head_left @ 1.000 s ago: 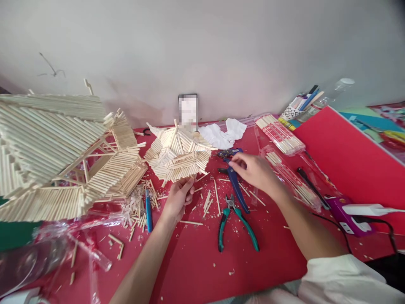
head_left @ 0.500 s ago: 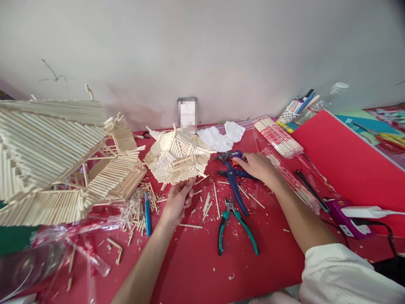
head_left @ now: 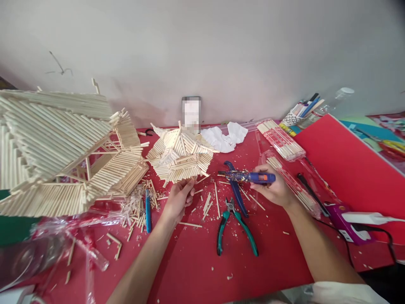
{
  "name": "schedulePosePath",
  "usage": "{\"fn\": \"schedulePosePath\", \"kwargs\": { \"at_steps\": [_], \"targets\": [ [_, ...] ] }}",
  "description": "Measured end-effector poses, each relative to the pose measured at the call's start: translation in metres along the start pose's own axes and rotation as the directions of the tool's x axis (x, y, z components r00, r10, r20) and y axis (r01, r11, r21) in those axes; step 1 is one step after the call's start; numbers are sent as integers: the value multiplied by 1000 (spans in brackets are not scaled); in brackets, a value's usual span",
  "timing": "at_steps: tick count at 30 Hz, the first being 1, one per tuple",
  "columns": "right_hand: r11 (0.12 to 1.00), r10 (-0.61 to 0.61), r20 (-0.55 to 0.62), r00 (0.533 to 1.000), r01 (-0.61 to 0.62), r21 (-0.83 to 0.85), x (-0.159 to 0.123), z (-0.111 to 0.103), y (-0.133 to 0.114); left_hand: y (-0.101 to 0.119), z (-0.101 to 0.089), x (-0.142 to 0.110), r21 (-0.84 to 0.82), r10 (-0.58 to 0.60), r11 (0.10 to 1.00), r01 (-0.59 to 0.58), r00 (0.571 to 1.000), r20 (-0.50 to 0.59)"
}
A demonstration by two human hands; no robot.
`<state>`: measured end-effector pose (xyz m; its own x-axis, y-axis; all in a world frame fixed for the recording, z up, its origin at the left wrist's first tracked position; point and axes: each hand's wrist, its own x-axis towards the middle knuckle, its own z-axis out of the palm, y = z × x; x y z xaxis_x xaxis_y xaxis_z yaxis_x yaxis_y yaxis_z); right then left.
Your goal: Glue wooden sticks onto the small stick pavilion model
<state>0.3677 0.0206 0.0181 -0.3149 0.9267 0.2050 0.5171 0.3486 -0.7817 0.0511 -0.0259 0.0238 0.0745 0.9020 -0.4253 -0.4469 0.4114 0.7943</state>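
My left hand [head_left: 180,197] is closed at the front edge of a small roof-like model [head_left: 182,158] made of wooden sticks; what its fingertips pinch is hidden. My right hand [head_left: 274,188] is wrapped round what looks like a blue hot glue gun [head_left: 245,176], with an orange part near its rear. Its dark nozzle points left towards the model, and pale crumbs cling to its front. Under it lies a tool with a curved blue handle [head_left: 238,198], partly covered. Green-handled cutting pliers [head_left: 232,215] rest spread between my forearms. Loose sticks [head_left: 207,204] are scattered beside them.
A larger stick-built house [head_left: 57,135] fills the left, near a blue cutter knife [head_left: 148,211] and wood scraps. Behind are a phone [head_left: 191,112] and white tissue [head_left: 223,137]. Packs of sticks [head_left: 280,141], a purple power strip [head_left: 351,226] and a red board [head_left: 348,169] stand right.
My right hand has picked up the glue gun from the table and drawn it nearer, turning it level with the nozzle leftward. My left hand stays at the model's edge.
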Motion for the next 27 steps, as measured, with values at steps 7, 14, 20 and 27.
{"fn": "schedulePosePath", "kwargs": {
  "at_steps": [7,14,20,27],
  "targets": [
    [929,-265,245,933,315,-195,2,17,-50,-2,-2,1,4,0,1000,0,1000,-3],
    [804,-413,286,865,494,-332,15,43,-70,-2,-1,1,-8,3,1000,-3,1000,1],
    [780,-403,287,869,490,-389,22,54,-72,-2,0,1,-13,15,1000,-15,1000,4],
    [733,-409,277,869,494,-468,24,63,-69,-2,0,1,-13,11,1000,-11,1000,-3]
  ]
}}
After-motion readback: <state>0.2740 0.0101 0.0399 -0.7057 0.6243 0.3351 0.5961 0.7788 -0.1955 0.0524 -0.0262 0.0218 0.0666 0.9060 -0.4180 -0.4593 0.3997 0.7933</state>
